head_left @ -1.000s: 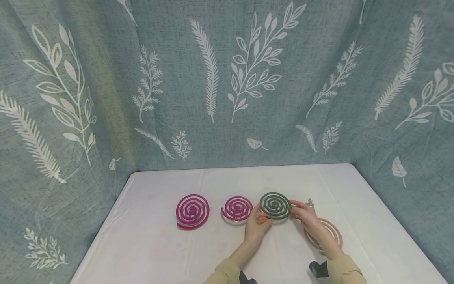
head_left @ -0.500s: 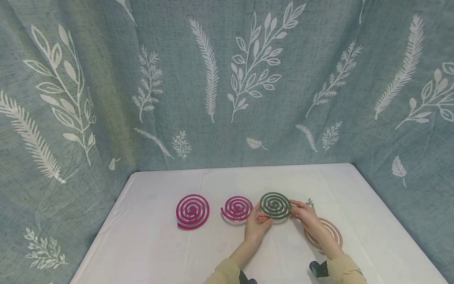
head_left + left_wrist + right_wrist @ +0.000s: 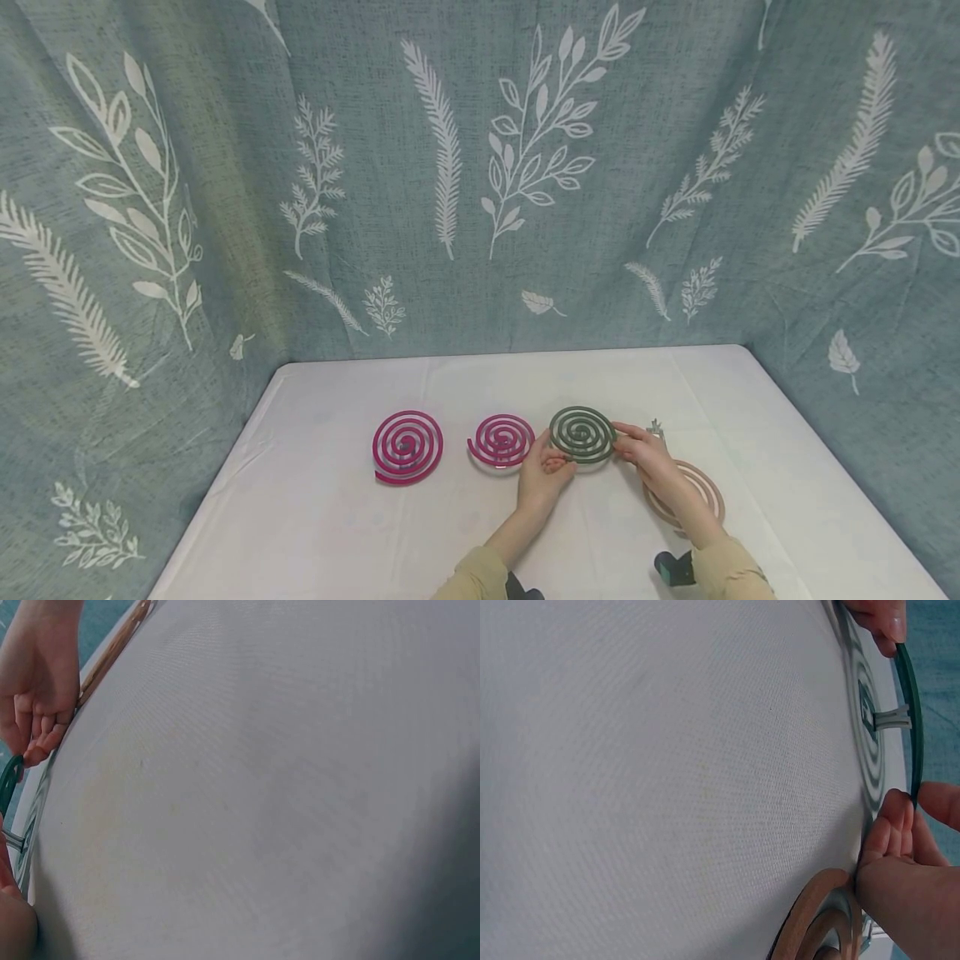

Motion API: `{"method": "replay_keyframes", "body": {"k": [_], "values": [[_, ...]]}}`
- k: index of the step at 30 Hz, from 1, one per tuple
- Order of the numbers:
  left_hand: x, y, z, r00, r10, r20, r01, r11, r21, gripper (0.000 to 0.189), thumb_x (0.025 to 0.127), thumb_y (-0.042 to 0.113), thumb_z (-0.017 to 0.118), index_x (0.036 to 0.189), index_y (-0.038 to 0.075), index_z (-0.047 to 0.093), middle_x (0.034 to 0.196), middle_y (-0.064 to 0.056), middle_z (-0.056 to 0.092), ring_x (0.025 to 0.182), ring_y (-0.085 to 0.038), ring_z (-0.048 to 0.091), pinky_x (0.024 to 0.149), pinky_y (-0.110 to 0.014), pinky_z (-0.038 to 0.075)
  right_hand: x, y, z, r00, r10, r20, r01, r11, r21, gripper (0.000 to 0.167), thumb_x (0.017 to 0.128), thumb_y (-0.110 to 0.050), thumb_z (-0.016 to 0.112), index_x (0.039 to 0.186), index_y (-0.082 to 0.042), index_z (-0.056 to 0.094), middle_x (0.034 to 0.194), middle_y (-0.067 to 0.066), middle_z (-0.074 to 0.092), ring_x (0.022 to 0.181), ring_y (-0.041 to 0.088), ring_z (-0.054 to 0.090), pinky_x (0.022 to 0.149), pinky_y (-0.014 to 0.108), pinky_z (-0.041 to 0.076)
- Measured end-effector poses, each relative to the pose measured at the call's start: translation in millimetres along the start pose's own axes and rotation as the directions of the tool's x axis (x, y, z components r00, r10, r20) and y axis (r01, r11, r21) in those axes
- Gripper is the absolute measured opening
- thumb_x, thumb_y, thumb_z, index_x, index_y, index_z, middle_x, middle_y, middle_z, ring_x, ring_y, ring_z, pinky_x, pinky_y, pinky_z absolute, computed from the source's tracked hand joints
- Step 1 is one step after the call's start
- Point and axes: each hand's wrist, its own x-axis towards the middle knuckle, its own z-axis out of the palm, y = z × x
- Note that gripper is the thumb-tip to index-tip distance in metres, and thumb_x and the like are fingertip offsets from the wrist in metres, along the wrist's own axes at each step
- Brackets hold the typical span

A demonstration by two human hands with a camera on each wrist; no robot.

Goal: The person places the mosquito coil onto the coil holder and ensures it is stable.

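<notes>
A dark green mosquito coil (image 3: 580,433) is raised level above the white table on a small metal stand (image 3: 892,718), its shadow on the cloth below. My left hand (image 3: 542,479) holds the coil's left edge by the fingertips. On the opposite edge, my right hand (image 3: 651,461) pinches the rim, with the thumb (image 3: 943,804) on one face and curled fingers on the other. Beneath my right forearm lies a brown coil (image 3: 799,919), partly covered in the head view.
Left of my hands are two magenta coils, a nearer one (image 3: 502,441) raised off the cloth and a farther one (image 3: 406,445). Another small metal stand (image 3: 656,427) lies just beyond my right hand. A patterned blue-green curtain (image 3: 480,300) encloses the table's back and sides.
</notes>
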Motion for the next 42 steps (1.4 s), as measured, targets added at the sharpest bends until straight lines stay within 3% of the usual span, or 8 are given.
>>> {"method": "replay_keyframes", "body": {"k": [17,21,24,28,38,42], "values": [[0.4,-0.5,-1.1,1.0,-0.001,0.0,0.001,1.0,-0.005,0.068,0.076,-0.003,0.07,0.137,-0.008,0.04,0.094,-0.019,0.065,0.077,-0.008,0.057,0.067,-0.011,0.047,-0.3,-1,0,1.0,-0.002,-0.003,0.002,1.0,0.01,0.054,0.09,-0.014,0.054,0.138,0.005,0.04,0.128,0.018,0.057,0.1,0.013,0.056,0.098,0.038,0.042],[-7.4,17.3,-3.9,1.0,0.004,0.005,-0.004,1.0,0.002,0.066,0.077,-0.006,0.068,0.135,-0.012,0.039,0.094,-0.023,0.064,0.077,-0.011,0.056,0.067,-0.01,0.046,0.9,-1,0,1.0,0.014,-0.015,-0.014,1.0,-0.002,0.053,0.089,-0.013,0.053,0.138,0.004,0.041,0.123,0.015,0.06,0.097,0.011,0.056,0.093,0.033,0.044],[-8.4,19.8,-4.4,1.0,0.011,0.007,-0.011,1.0,0.01,0.065,0.077,-0.005,0.068,0.135,-0.012,0.039,0.094,-0.023,0.064,0.078,-0.011,0.056,0.066,-0.01,0.045,2.2,-1,0,0.999,0.025,-0.022,-0.026,1.0,-0.016,0.054,0.089,-0.014,0.054,0.138,0.003,0.041,0.123,0.015,0.06,0.097,0.013,0.056,0.091,0.031,0.044],[-0.4,2.3,-2.1,1.0,0.007,0.005,-0.008,1.0,0.015,0.067,0.077,-0.002,0.07,0.137,-0.008,0.04,0.093,-0.017,0.065,0.078,-0.007,0.056,0.068,-0.011,0.047,3.1,-1,0,0.999,0.032,-0.02,-0.032,0.999,-0.014,0.054,0.089,-0.014,0.053,0.138,0.003,0.041,0.127,0.017,0.057,0.1,0.014,0.056,0.092,0.032,0.044],[-0.1,-0.4,-3.4,1.0,0.01,0.007,-0.01,1.0,0.015,0.067,0.077,0.002,0.072,0.137,-0.005,0.042,0.093,-0.013,0.066,0.078,-0.006,0.057,0.07,-0.012,0.049,3.6,-1,1,0.999,0.037,-0.021,-0.038,0.999,-0.012,0.053,0.09,-0.015,0.053,0.139,0.003,0.04,0.131,0.02,0.054,0.104,0.018,0.056,0.094,0.035,0.044],[-1.9,-3.0,-4.8,0.994,0.105,0.011,-0.105,0.994,0.007,0.064,0.078,0.006,0.072,0.135,-0.007,0.044,0.089,-0.008,0.066,0.076,-0.004,0.058,0.07,-0.016,0.051,2.7,-1,1,0.999,0.038,-0.021,-0.039,0.999,-0.015,0.054,0.09,-0.016,0.054,0.139,0.003,0.04,0.131,0.02,0.054,0.106,0.019,0.056,0.097,0.038,0.044]]}}
